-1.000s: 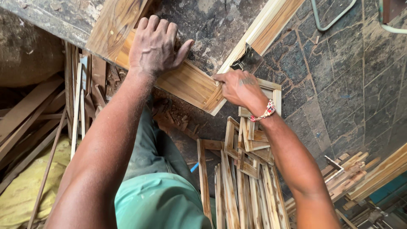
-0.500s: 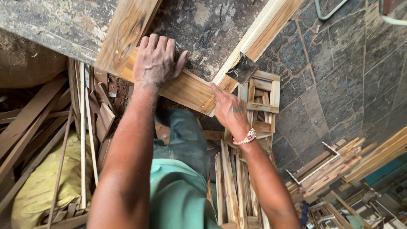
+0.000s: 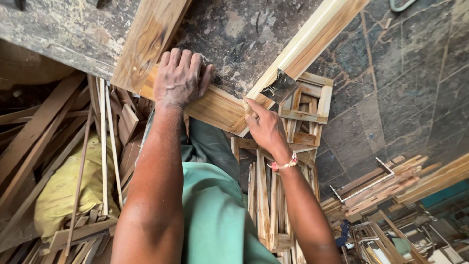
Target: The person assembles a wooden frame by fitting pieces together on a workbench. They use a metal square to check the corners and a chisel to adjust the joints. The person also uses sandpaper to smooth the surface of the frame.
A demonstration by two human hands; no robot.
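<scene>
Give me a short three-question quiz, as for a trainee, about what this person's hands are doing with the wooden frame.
1. True or false: the left hand lies flat on a wooden frame piece.
2. Where is the right hand? A) at the corner joint B) on the yellow sack C) on the metal clamp
3. What is stacked on the floor just past the corner?

Key
1. True.
2. A: its fingers touch the corner where the two frame pieces meet.
3. Small wooden frames, piled up.
</scene>
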